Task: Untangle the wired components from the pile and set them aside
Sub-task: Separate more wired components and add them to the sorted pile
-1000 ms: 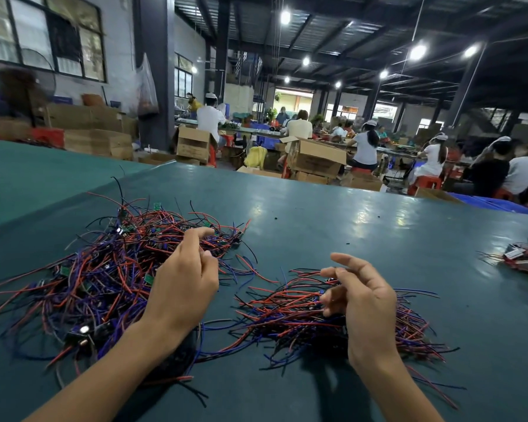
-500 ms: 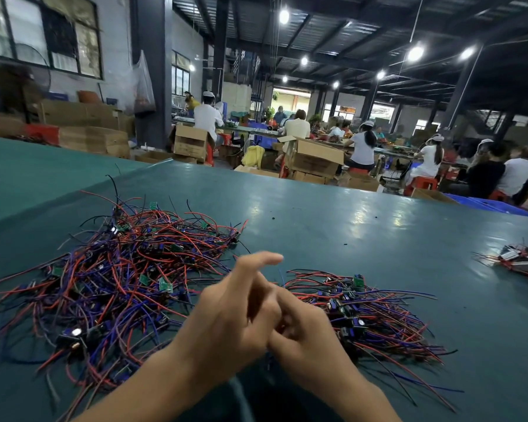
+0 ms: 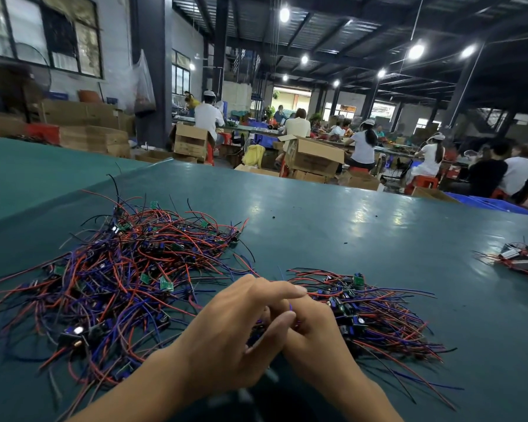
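A large tangled pile of red, blue and black wired components (image 3: 119, 269) with small green boards lies on the left of the green table (image 3: 348, 233). A smaller, flatter pile of the same parts (image 3: 369, 312) lies to the right. Between the two piles, near the table's front, my left hand (image 3: 232, 336) and my right hand (image 3: 317, 339) are pressed together. The left fingers lie over the right ones. A wired component (image 3: 290, 306) is pinched between them; only a bit of blue wire and some dark parts show.
Another small bundle of wired parts (image 3: 521, 260) lies at the table's right edge. Beyond the far edge stand cardboard boxes (image 3: 311, 156), and several people sit at other benches. Bare table surface stretches behind both piles.
One second ago my hands were apart, each over its own pile. They have come together in the middle and now hold a component between them.
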`<state>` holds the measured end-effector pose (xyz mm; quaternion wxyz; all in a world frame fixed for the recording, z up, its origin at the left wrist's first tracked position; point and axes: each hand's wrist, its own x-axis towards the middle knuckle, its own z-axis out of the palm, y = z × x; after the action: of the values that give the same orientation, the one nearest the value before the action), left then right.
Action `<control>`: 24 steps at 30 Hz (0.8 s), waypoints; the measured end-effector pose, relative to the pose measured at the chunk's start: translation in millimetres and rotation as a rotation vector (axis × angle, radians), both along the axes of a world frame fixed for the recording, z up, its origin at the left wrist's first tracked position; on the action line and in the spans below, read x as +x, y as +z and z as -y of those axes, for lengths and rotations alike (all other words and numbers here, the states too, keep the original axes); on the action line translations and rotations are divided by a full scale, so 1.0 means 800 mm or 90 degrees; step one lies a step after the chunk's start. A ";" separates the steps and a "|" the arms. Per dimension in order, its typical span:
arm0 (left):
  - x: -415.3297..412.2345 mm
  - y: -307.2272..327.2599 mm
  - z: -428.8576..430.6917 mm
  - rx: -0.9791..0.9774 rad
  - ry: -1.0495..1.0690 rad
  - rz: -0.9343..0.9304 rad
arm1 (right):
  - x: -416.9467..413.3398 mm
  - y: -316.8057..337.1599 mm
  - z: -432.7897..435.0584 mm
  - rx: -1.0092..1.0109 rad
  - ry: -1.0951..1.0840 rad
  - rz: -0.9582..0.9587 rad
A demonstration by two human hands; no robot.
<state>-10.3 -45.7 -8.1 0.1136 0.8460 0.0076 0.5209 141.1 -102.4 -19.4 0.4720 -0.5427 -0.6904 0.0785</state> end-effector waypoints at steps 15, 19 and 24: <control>0.004 -0.009 -0.031 -0.117 0.097 -0.043 | 0.014 0.033 -0.003 -0.200 0.121 -0.750; 0.001 -0.008 -0.031 -0.100 0.075 -0.063 | 0.017 0.034 -0.002 -0.238 0.138 -0.739; 0.002 -0.002 -0.030 -0.088 0.115 -0.029 | 0.022 0.039 0.001 -0.276 0.194 -0.776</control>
<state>-8.4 -21.9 -9.6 0.1239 0.8437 0.1225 0.5078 158.9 -103.3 11.8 0.6417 -0.3799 -0.3375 0.5745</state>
